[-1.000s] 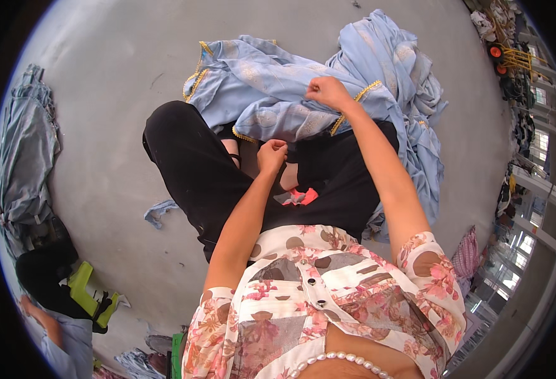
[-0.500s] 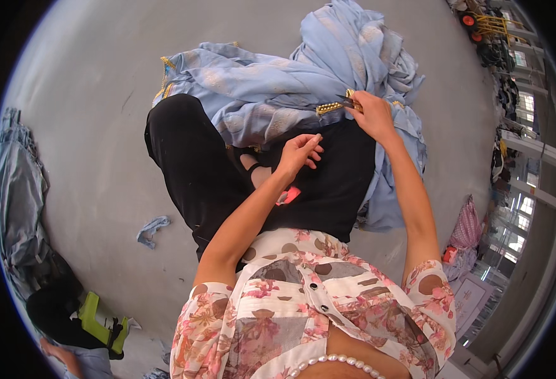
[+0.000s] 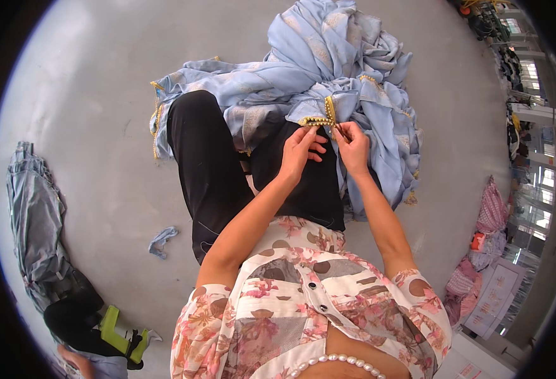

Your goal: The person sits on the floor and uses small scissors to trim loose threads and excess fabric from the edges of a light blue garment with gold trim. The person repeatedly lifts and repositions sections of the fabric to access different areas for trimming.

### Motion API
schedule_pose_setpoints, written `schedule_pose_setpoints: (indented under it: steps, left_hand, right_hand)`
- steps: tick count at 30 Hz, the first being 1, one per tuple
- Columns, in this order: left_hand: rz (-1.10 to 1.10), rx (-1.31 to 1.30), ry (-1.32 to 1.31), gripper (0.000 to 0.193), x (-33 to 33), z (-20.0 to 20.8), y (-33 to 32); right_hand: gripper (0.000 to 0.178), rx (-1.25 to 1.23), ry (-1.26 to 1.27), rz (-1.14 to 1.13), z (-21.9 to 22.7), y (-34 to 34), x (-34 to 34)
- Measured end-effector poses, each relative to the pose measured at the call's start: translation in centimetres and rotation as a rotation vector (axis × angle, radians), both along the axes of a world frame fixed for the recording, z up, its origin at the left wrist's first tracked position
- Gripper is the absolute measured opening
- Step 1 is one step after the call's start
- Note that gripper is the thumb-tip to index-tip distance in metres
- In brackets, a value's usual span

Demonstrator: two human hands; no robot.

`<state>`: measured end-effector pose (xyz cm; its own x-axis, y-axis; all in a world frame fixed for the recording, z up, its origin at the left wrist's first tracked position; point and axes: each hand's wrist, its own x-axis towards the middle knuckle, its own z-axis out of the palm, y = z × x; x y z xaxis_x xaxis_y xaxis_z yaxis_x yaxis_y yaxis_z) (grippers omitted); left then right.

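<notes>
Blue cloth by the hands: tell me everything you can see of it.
The light-blue cloth looks soft, with paler patterned patches and gold beaded trim along some edges. It lies crumpled on the grey floor and partly over the person's black trousers. The left hand pinches a trimmed edge; the right hand is there too, its grip unclear.

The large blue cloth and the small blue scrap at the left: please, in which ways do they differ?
The blue cloth is a large, spreading heap; the blue scrap is one small piece.
The cloth has gold trim; no such trim shows on the scrap.
Both the left hand and right hand are at the cloth's edge; the scrap lies apart, untouched.
Both are light blue and crumpled.
</notes>
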<state>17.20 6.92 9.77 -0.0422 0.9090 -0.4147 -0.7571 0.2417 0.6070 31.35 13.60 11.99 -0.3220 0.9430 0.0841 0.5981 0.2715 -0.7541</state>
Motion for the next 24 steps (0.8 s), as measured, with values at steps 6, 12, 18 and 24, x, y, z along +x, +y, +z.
schedule_pose_setpoints:
  steps: [6, 12, 18, 24]
  left_hand:
    - [0.108, 0.024, 0.212, 0.025, 0.4, -1.7, 1.1]
    - [0.191, 0.100, 0.173, 0.018, -0.5, -3.3, 1.6]
    - [0.196, 0.122, 0.157, 0.018, -2.4, -3.9, 1.3]
    - [0.166, 0.098, 0.029, 0.024, -3.5, -4.3, 1.1]
  right_hand:
    - [0.020, 0.358, -0.067, 0.184, -0.5, -0.7, -0.4]
    - [0.021, 0.302, -0.149, 0.302, 1.4, 0.1, -1.2]
    - [0.022, 0.151, -0.182, 0.217, 3.4, 0.6, -4.2]
    - [0.027, 0.088, -0.353, 0.243, 2.3, 1.3, -5.8]
